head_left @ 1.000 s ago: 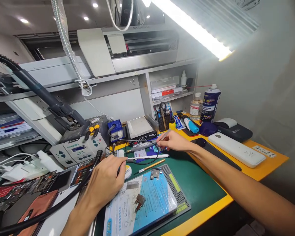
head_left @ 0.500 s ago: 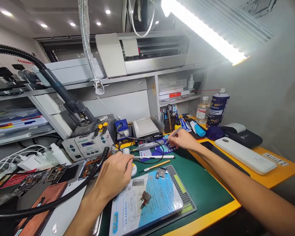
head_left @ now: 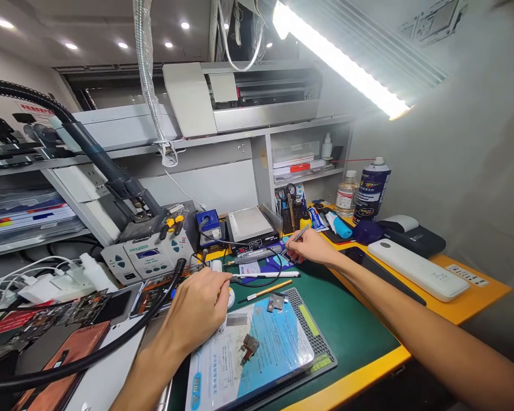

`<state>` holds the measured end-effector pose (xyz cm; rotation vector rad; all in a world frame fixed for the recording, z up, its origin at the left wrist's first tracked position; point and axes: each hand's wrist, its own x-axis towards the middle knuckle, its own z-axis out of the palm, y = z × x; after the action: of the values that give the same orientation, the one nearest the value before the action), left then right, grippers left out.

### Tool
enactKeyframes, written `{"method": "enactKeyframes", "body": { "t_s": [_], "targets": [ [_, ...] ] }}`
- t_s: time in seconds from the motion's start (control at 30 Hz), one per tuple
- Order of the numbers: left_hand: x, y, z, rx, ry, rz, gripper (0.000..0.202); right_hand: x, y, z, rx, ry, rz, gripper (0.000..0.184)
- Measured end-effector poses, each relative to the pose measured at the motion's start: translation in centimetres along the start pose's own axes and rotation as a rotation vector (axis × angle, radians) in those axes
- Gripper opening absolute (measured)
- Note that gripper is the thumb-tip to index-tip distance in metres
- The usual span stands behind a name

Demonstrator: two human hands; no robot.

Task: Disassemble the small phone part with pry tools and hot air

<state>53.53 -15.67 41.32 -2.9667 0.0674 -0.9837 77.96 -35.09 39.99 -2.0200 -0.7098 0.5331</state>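
Note:
My right hand (head_left: 310,246) is closed around grey tweezers (head_left: 301,233), tilted with the tips down near a blue packet (head_left: 278,264) at the back of the green mat. Closed and curled, my left hand (head_left: 201,305) rests by the upper left edge of a blue and white box (head_left: 278,348); whatever its fingers pinch is mostly hidden. On that box lie a small brown flex part (head_left: 249,348) and a small silver metal piece (head_left: 276,302). A white pen-shaped tool (head_left: 278,275) and a gold-handled tool (head_left: 269,290) lie between my hands.
A rework station (head_left: 148,254) stands at the left, with a black hose (head_left: 124,357) crossing in front. Phones and circuit boards (head_left: 81,308) crowd the left side. At right are a spray can (head_left: 370,191), a clear bottle (head_left: 346,194) and a white power bank (head_left: 417,268).
The whole view has shifted slightly left. My right hand keeps hold of the tweezers, their tips still close to the blue packet. My left hand stays about where it was.

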Motion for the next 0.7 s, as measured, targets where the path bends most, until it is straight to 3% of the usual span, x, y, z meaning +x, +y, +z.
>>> {"method": "enactKeyframes", "body": {
  "t_s": [0.23,0.7],
  "targets": [
    [0.05,0.19,-0.12,-0.006,-0.004,-0.002,0.025,0.28,0.16,-0.24,0.029,0.031,0.024,0.027],
    [0.03,0.28,0.09,-0.015,-0.024,0.007,0.026,0.33,0.43,0.54,0.087,-0.050,0.007,0.027]
  ]
}}
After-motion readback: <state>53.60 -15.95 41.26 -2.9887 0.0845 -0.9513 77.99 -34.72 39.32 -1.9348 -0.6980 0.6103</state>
